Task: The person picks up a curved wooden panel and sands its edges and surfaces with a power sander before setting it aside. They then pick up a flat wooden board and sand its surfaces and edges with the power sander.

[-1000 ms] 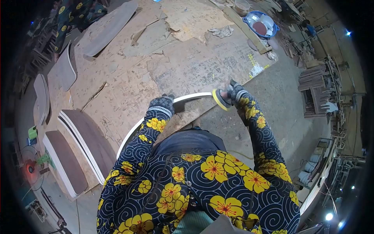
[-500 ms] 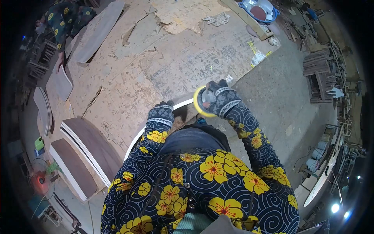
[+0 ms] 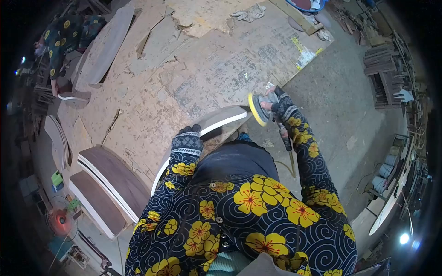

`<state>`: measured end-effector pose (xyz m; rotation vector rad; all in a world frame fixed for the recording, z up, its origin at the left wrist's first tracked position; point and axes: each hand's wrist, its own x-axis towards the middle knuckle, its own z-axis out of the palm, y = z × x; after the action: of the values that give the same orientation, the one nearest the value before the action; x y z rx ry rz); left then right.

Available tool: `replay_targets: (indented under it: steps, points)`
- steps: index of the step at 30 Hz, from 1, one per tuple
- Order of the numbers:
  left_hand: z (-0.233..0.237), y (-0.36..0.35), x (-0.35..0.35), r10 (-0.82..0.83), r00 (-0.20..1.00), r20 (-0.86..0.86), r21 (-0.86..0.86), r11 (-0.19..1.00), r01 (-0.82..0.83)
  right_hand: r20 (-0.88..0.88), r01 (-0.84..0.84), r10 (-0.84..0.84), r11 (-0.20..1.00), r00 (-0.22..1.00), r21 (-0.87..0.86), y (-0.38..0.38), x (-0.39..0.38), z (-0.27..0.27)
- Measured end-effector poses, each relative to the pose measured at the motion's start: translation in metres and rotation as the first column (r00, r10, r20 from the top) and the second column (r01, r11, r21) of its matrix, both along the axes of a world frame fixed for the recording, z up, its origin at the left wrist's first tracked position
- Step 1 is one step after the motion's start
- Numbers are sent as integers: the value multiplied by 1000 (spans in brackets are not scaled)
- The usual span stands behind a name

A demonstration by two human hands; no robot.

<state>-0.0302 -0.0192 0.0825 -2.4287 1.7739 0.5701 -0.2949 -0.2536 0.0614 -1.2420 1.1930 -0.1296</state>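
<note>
Directions are taken from the middle of the view. Nearest, at nine o'clock, the left hand (image 3: 187,141), in a patterned glove, is laid on the curved board (image 3: 223,116); its dark fingertips are rested on the board's surface, but whether the board is pinched from below cannot be told. The board is swept from eight-thirty, partly covered by the sleeve, up to its rounded end at one o'clock, with its white edge turned towards the wearer. At two o'clock, a sander (image 3: 259,108) is gripped in the right hand (image 3: 279,103), with the fingers closed around its body. Its yellow-rimmed pad is held tilted just beside the board's rounded end; contact cannot be made out. A hose (image 3: 291,166) is hung below at four o'clock.

Farther out, at eight o'clock, brown boards with white edges (image 3: 115,172) are laid side by side on the table (image 3: 152,99), with a red-lit fan (image 3: 61,222) beyond. At nine o'clock, more curved boards (image 3: 57,140) are stacked. At half past nine, a small board (image 3: 74,97) is touched by a co-worker's hand (image 3: 54,88). Long pale boards (image 3: 110,43) are set nearer eleven. Farthest, a crumpled cloth (image 3: 249,13) and blue basin (image 3: 307,6) are seen towards one o'clock.
</note>
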Motion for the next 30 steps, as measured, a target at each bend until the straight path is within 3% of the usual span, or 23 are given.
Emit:
replay_targets:
  steps: [1,2,4,7,11,14,15,18,21,24,26,28,30]
  points:
    - [-1,0,1,12,1000,6,29,1000,-12,28,-25,24,1000,999,19,2,0,8]
    - [0,-2,0,25,1000,12,55,998,-26,67,-114,133,967,989,-228,7,2,8]
    - [1,-2,2,22,1000,-5,29,999,-22,56,-229,358,702,932,-674,28,11,11]
    - [-2,-3,5,39,999,-11,42,998,-38,-215,-329,250,699,944,-635,61,25,49]
    - [-8,-3,10,59,998,-5,47,997,-58,1,-216,252,832,968,-510,37,14,13]
    - [-7,-5,15,48,999,8,13,999,-48,102,-205,228,959,968,-196,12,7,-20]
    - [-7,-7,17,69,998,11,36,997,-70,113,-184,184,983,977,-9,6,6,-34]
    - [10,-22,20,86,996,-10,190,978,-82,134,-186,157,951,979,245,-8,15,-63]
    - [0,-21,35,71,997,-1,125,990,-70,265,-198,159,972,951,126,-13,27,-113]
    - [-2,-25,41,75,996,43,125,989,-80,143,-191,233,946,962,-261,-16,37,-144]
    - [9,-30,35,65,997,52,205,976,-74,238,-143,184,973,954,-179,-13,41,-97]
    - [2,-25,37,71,997,33,160,984,-75,384,-75,81,997,920,-33,-2,36,-27]
    - [5,-24,35,61,998,26,167,984,-65,331,-71,61,997,942,18,0,37,-27]
